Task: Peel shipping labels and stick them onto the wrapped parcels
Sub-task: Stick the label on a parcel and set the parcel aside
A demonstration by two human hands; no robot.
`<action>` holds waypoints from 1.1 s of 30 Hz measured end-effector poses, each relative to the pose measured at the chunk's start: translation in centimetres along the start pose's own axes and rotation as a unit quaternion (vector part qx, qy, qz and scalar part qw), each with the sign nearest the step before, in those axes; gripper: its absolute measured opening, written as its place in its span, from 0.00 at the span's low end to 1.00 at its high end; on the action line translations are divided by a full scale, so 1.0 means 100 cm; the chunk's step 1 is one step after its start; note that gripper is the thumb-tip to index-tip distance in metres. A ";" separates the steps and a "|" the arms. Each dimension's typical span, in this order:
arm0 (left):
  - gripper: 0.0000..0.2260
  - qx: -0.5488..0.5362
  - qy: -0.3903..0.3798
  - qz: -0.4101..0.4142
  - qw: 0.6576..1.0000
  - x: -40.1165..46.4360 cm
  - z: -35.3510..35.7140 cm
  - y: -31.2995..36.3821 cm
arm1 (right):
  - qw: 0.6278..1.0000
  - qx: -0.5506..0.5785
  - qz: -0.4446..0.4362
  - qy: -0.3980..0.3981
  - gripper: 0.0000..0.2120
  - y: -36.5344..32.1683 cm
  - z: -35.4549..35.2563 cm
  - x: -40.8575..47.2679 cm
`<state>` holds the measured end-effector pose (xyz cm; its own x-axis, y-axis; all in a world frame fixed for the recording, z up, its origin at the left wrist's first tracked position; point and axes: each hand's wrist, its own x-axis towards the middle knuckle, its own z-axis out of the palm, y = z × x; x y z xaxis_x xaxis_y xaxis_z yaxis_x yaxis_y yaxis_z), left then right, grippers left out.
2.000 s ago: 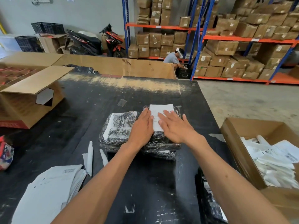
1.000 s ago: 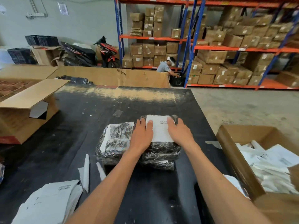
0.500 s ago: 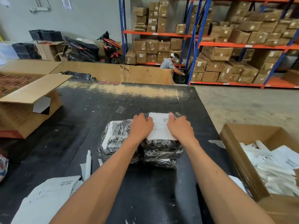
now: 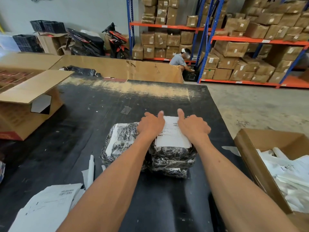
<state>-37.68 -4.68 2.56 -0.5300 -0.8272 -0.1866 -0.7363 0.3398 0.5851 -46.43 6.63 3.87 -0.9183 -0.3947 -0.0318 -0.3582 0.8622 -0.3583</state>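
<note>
Frame centre, on black surface [image 4: 83, 131]: left parcel [image 4: 120, 144], glossy black wrap, white label. Left hand [image 4: 151, 125] and right hand [image 4: 194, 128], grip clenched around top parcel [image 4: 173, 150] of stack, thumbs bracketing white barcoded shipping label [image 4: 172, 136].

An open cardboard box [image 4: 25, 104] sits at the left of the frame, a red-and-black scooter [image 4: 117, 42] at upper centre, blue-and-orange racking [image 4: 234, 37] stacked with cartons at upper right, and a crouching worker [image 4: 179, 60], perhaps reaching into a crate
</note>
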 end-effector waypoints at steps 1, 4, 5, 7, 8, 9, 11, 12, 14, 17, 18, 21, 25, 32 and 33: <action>0.40 0.016 0.002 -0.003 1.000 0.000 0.001 0.001 | 1.000 -0.004 0.005 -0.001 0.41 0.000 0.000 0.001; 0.35 0.030 0.031 -0.014 0.999 0.001 0.002 0.003 | 0.999 0.025 0.023 0.006 0.36 0.002 0.003 0.008; 0.31 0.021 0.038 -0.017 0.999 0.001 0.001 0.003 | 0.999 0.039 0.025 0.009 0.33 0.002 0.003 0.008; 0.27 0.004 0.047 -0.018 0.999 0.001 0.000 0.002 | 0.999 0.048 0.015 0.005 0.26 0.002 0.001 0.008; 0.27 -0.009 0.048 -0.015 0.999 0.000 -0.001 0.000 | 0.999 0.052 0.008 -0.002 0.23 0.004 0.000 0.008; 0.27 -0.032 0.043 -0.008 0.999 -0.002 -0.002 -0.004 | 0.998 0.065 0.004 -0.014 0.22 0.007 -0.001 0.004; 0.29 -0.122 0.016 0.030 0.992 -0.009 -0.006 -0.017 | 0.993 0.112 0.001 -0.040 0.24 0.020 0.000 -0.005; 0.29 -0.182 -0.004 0.051 0.982 -0.016 -0.007 -0.025 | 0.985 0.165 0.003 -0.055 0.27 0.028 0.003 -0.011; 0.30 -0.284 -0.031 0.078 0.955 -0.035 -0.004 -0.038 | 0.950 0.302 0.014 -0.081 0.24 0.037 0.007 -0.030; 0.31 -0.395 -0.027 0.080 0.915 -0.060 0.003 -0.037 | 0.903 0.423 0.013 -0.078 0.19 0.044 0.012 -0.056; 0.30 -0.401 -0.016 0.089 0.912 -0.069 0.002 -0.032 | 0.895 0.441 0.006 -0.065 0.17 0.047 0.009 -0.063; 0.28 -0.393 0.010 0.135 0.910 -0.086 -0.010 -0.013 | 0.881 0.472 -0.004 -0.036 0.16 0.057 -0.009 -0.077; 0.37 -0.397 -0.005 0.162 0.904 -0.093 -0.016 0.014 | 0.875 0.484 0.000 -0.006 0.20 0.072 -0.043 -0.086; 0.28 -0.408 -0.071 0.166 0.895 -0.165 0.026 0.057 | 0.891 0.450 0.053 0.038 0.19 0.151 -0.079 -0.112; 0.28 -0.408 -0.084 0.161 0.895 -0.175 0.039 0.058 | 0.897 0.437 0.061 0.039 0.18 0.163 -0.082 -0.123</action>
<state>-34.29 13.49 6.11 -0.7658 -0.6427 0.0198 -0.0185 0.0528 0.9984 -42.37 28.17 6.05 -0.9626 -0.2624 -0.0670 -0.0173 0.3065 -0.9517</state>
